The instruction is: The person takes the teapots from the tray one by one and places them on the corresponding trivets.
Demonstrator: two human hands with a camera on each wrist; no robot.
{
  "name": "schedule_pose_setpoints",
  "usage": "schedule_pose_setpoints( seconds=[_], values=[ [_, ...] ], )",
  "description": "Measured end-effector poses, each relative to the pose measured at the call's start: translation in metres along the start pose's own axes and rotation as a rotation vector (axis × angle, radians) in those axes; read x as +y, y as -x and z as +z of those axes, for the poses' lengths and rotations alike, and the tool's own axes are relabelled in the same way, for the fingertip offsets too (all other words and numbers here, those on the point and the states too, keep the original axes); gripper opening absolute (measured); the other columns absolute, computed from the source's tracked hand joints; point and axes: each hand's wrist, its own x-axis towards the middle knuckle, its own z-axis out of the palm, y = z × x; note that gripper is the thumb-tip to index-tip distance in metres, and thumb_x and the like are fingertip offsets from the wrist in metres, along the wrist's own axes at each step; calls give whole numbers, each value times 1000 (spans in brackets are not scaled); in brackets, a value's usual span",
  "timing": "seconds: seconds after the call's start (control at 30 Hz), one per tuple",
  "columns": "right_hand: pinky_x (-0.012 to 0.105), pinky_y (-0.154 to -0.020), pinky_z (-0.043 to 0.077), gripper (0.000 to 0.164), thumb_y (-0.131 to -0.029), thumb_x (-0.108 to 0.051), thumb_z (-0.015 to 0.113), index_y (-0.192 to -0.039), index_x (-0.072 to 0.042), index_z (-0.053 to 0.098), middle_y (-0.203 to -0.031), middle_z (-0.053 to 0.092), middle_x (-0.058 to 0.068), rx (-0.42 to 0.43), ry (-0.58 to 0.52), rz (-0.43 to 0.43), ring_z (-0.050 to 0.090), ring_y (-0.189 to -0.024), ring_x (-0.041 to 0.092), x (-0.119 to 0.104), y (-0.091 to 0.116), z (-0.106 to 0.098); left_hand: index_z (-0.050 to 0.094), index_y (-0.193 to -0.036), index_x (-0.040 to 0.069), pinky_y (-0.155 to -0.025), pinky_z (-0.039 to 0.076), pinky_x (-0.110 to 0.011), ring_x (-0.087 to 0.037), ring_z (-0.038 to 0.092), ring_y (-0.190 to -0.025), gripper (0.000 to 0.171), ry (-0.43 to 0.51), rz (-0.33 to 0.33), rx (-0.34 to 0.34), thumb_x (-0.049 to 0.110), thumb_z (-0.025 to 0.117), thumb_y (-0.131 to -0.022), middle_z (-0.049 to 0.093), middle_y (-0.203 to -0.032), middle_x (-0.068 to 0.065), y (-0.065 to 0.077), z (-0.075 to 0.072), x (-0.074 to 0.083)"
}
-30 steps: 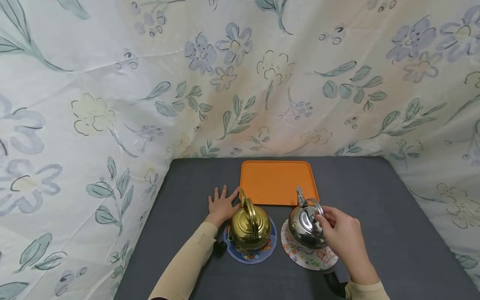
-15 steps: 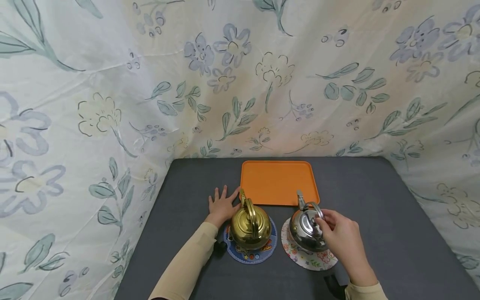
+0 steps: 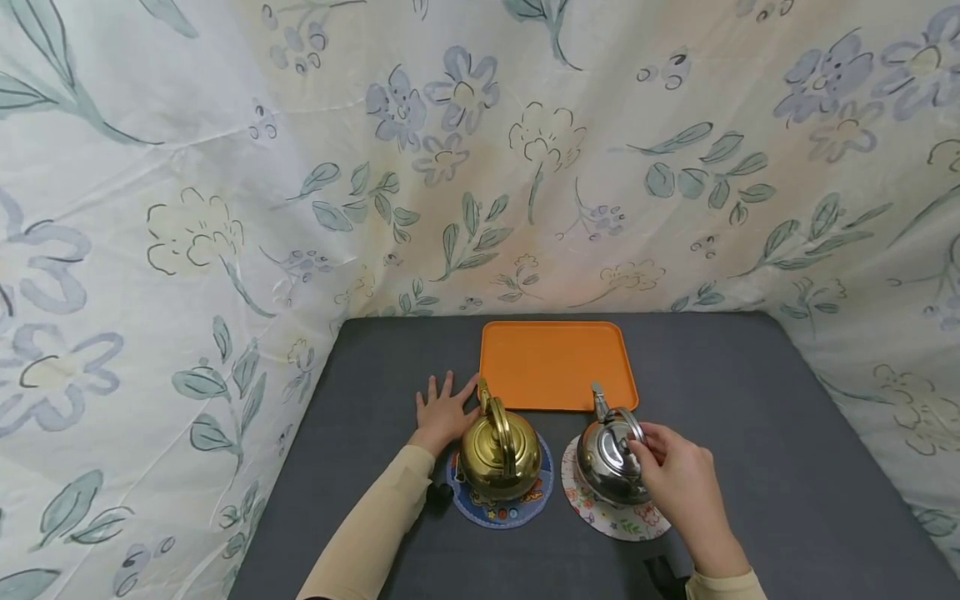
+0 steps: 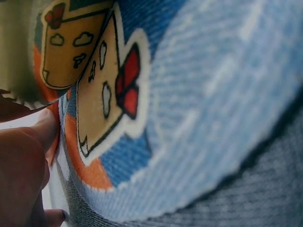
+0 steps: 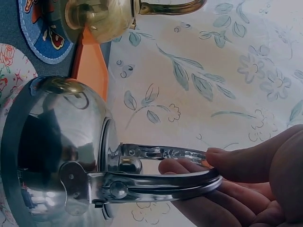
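My right hand [image 3: 686, 479] holds the arched handle of a shiny silver kettle [image 3: 609, 467], thumb on one side and fingers under the arch in the right wrist view. The kettle is over a round white floral mat [image 3: 622, 527]; whether its base touches the mat is hidden. Left of it, a gold kettle [image 3: 501, 467] stands on a round blue denim mat [image 3: 501, 518] with printed patches. My left hand [image 3: 444, 417] lies with fingers spread on the dark tabletop, beside the gold kettle. Its thumb side is close to that kettle; contact cannot be made out.
An orange rectangular tray [image 3: 555, 362] lies behind both kettles, close to their spouts and to my left fingertips. The dark grey table [image 3: 720, 367] ends at a flower-printed curtain [image 3: 547, 167] at the back and sides.
The silver kettle and my right hand have shifted slightly toward me, with the grip on the handle kept. My left hand, gold kettle and tray stay put.
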Motion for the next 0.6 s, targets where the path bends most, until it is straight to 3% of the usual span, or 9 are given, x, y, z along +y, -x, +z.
schedule_pose_setpoints(
  seconds=[0.6],
  values=[
    [46, -68, 61, 31, -88, -7, 77, -112, 11, 70, -98, 74, 29, 29, -27, 9, 75, -88, 40, 4, 7, 2, 22, -159, 48, -119, 13, -69, -45, 7, -155, 68, 1, -6, 6, 62, 50, -99, 15, -170, -9, 2, 1, -1]
  ],
)
